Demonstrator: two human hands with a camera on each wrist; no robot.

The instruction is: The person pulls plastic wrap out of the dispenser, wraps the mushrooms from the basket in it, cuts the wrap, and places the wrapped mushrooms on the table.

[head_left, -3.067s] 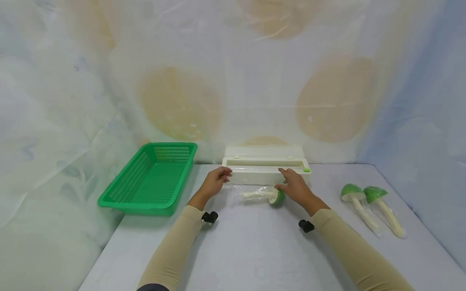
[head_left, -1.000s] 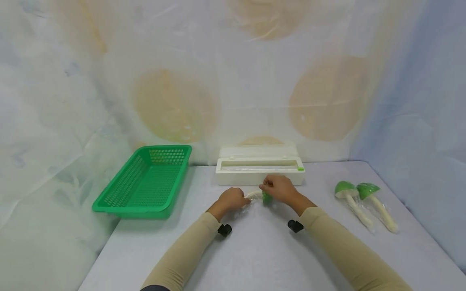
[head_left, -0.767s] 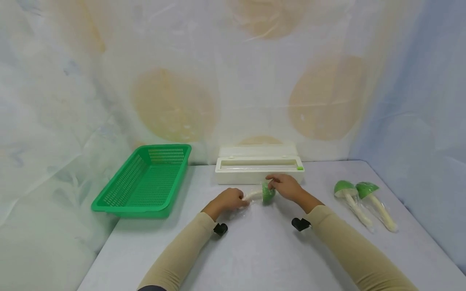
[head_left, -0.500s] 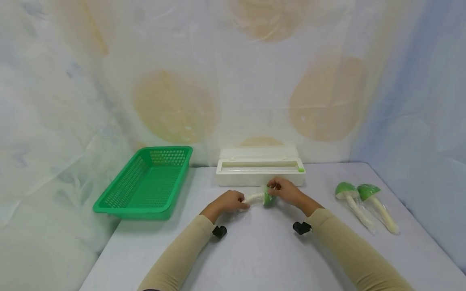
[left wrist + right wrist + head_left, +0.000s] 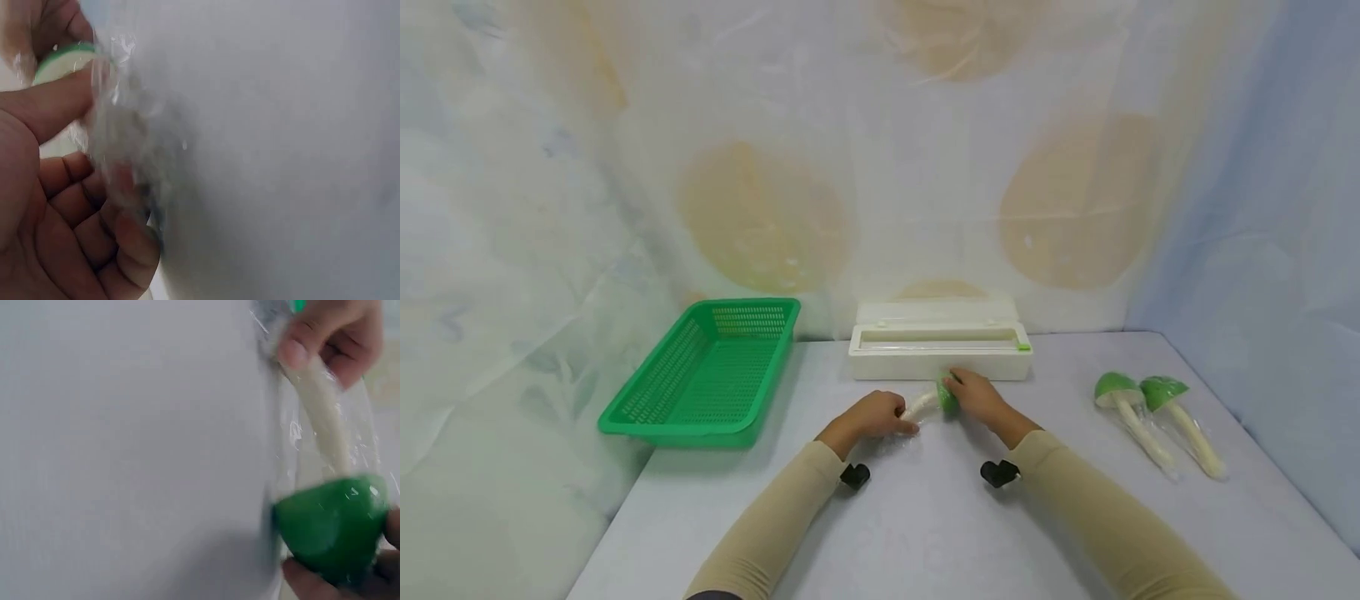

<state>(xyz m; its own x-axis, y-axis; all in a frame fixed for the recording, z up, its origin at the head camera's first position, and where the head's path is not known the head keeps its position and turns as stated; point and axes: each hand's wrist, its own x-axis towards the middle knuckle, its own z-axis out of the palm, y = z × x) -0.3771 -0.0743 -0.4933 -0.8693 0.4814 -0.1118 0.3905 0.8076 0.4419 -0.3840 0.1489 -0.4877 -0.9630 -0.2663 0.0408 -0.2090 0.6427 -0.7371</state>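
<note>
A toy mushroom with a green cap and a pale stem lies sideways between my hands, loosely covered in clear plastic wrap. My left hand pinches the stem's end together with the film. Over at the cap, my right hand grips the green dome, fingers and thumb on its rounded side, as the right wrist view shows. Loose crumpled film hangs at the left fingers in the left wrist view. Just behind the hands stands a white cling film dispenser, its lid raised.
On the left stands a green perforated basket. Toward the right edge lie two more green-capped mushrooms, also in clear film. All rest on a white-covered table, with a patterned curtain behind.
Both hands came from beside the dispenser onto the mushroom; the left took its stem end. The right hand shifted about the cap and now holds it closer. The cap turned slightly.
</note>
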